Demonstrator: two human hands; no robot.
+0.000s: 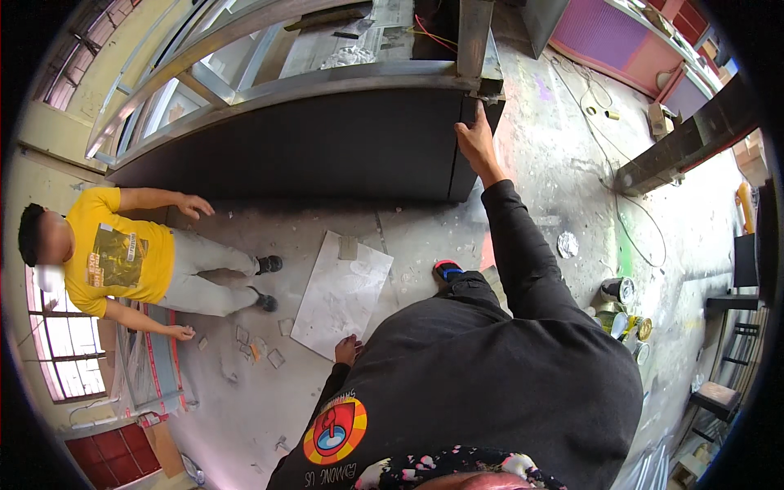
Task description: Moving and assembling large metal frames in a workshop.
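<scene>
My right hand [478, 140] reaches forward to the end of a long black panel [327, 147] under a metal frame [327, 79]. Its index finger is stretched out against the panel's upper corner and the thumb stands apart; it grips nothing I can see. A narrow seam runs down the panel just beside that hand. My left hand [349, 349] hangs low at my side, its fingers loosely bent and seemingly holding nothing. Near it on the floor lies a pale, smudged board [339, 294] with a small brownish square piece [348, 247] on it.
At left a person in a yellow shirt [122, 245] stands with arms apart. Paint cans [618, 289] stand on the floor at right, near a trailing cable [622, 220]. A dark beam [690, 145] juts in at far right. Small scraps [245, 336] litter the floor.
</scene>
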